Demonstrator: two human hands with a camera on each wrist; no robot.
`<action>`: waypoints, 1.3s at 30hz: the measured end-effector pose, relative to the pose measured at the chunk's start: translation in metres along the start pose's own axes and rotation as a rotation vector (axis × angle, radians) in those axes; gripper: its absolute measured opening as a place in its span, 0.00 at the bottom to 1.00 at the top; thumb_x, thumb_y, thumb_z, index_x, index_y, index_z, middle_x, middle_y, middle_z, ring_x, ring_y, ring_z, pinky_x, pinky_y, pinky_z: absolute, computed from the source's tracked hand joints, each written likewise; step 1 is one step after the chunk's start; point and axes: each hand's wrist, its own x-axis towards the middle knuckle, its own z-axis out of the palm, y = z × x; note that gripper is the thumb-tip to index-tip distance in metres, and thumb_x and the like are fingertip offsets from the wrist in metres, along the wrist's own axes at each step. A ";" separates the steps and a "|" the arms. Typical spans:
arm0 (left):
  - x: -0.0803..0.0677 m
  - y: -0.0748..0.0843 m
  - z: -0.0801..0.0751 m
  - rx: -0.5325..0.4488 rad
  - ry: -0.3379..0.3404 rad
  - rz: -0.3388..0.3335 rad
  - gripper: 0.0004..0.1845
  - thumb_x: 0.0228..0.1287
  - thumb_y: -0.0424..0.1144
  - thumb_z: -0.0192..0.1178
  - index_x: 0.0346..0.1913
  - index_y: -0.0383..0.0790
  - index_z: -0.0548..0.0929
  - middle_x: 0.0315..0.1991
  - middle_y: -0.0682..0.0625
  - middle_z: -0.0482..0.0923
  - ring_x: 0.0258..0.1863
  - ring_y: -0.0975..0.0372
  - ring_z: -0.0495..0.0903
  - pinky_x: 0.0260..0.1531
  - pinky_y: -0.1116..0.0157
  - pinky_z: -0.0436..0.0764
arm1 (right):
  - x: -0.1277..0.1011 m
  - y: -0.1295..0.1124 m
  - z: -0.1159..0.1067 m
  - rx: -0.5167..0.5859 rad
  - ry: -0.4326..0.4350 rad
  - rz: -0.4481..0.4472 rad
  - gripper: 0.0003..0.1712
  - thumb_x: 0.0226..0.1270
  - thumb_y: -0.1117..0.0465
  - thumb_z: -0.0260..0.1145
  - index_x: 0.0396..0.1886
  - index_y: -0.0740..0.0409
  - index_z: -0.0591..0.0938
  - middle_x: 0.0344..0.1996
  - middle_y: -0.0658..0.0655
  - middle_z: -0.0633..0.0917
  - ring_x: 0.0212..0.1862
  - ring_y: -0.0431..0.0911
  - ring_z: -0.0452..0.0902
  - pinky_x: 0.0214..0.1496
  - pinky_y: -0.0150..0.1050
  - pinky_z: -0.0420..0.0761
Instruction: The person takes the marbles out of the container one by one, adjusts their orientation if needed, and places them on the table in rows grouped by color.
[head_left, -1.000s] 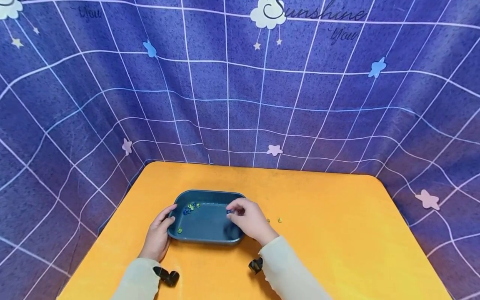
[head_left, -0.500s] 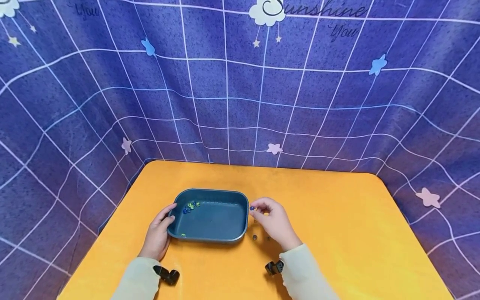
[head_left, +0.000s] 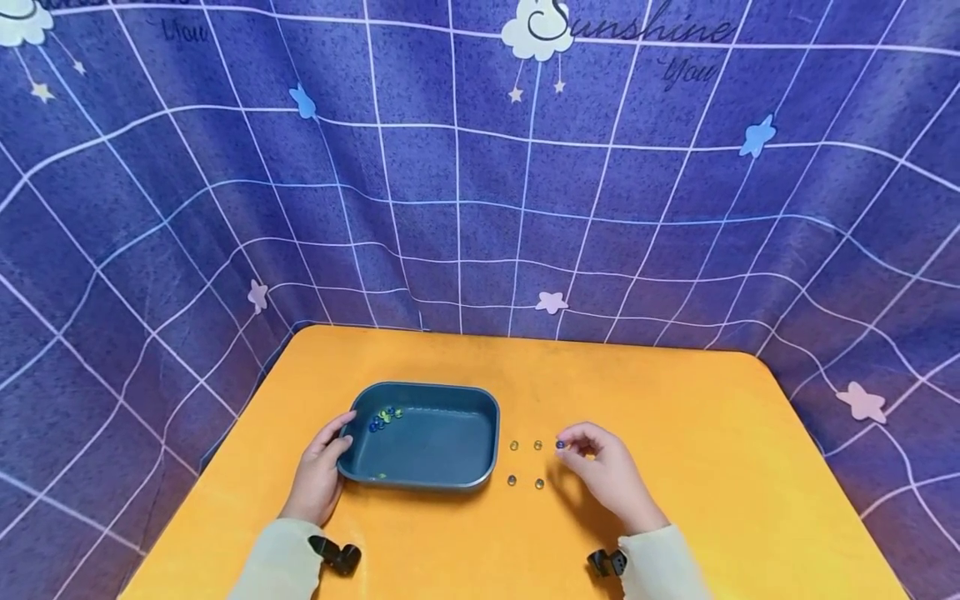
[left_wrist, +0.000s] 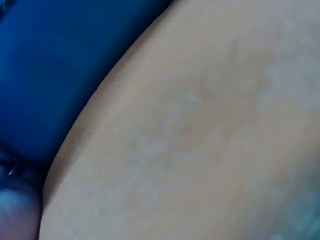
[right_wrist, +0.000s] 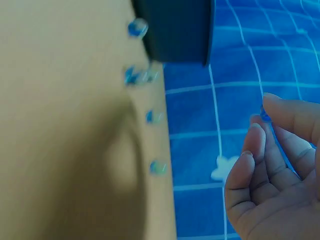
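Observation:
My left hand (head_left: 315, 479) grips the left end of a dark blue-green rectangular tray (head_left: 491, 450), thumb on the rim. Inside the tray, a cluster of blue and yellow-green marbles (head_left: 384, 417) lies in the far left corner, and one yellow-green marble (head_left: 382, 476) is by the near wall. Right of the tray, my right hand (head_left: 607, 475) pinches a blue marble (head_left: 560, 445) between thumb and fingertip, above the table; the right wrist view shows this blue marble (right_wrist: 265, 115) too. Skin fills most of the left wrist view, with the blurred tray (left_wrist: 60, 75) at upper left.
Several clear marbles stand spaced in two rows between tray and right hand, among them a back one (head_left: 513, 446) and a front one (head_left: 539, 483). The yellow table (head_left: 675, 417) meets a purple-blue gridded curtain (head_left: 487, 183) behind and at the sides.
My right hand has moved right with the blue marble, from over the tray to over the table. The lone yellow-green marble in the tray has rolled right along the near side. The left hand stays put.

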 end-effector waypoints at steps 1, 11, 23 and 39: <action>0.000 0.000 0.000 0.003 0.000 0.000 0.25 0.83 0.35 0.46 0.78 0.38 0.64 0.83 0.49 0.44 0.81 0.59 0.43 0.76 0.56 0.53 | -0.002 0.003 -0.003 0.000 0.006 0.013 0.07 0.65 0.70 0.73 0.41 0.60 0.87 0.32 0.52 0.84 0.37 0.45 0.78 0.44 0.36 0.79; -0.002 0.002 0.000 0.000 -0.003 -0.008 0.26 0.83 0.35 0.46 0.79 0.39 0.63 0.83 0.50 0.43 0.80 0.58 0.44 0.74 0.60 0.61 | -0.013 0.025 -0.007 0.013 -0.058 0.100 0.09 0.63 0.68 0.75 0.43 0.62 0.86 0.32 0.54 0.84 0.34 0.46 0.79 0.36 0.34 0.79; -0.002 0.002 0.002 0.006 0.002 -0.003 0.26 0.83 0.36 0.47 0.78 0.39 0.64 0.83 0.48 0.43 0.80 0.58 0.44 0.70 0.67 0.66 | -0.013 0.041 0.002 -0.199 -0.047 0.087 0.09 0.60 0.69 0.77 0.34 0.52 0.86 0.28 0.46 0.82 0.32 0.42 0.76 0.36 0.34 0.79; -0.002 0.002 0.001 -0.001 -0.004 -0.001 0.26 0.83 0.35 0.47 0.79 0.38 0.63 0.84 0.48 0.43 0.81 0.57 0.43 0.72 0.64 0.63 | -0.013 0.054 0.003 -0.215 -0.041 0.029 0.13 0.58 0.71 0.77 0.32 0.48 0.88 0.29 0.45 0.82 0.32 0.40 0.75 0.35 0.34 0.78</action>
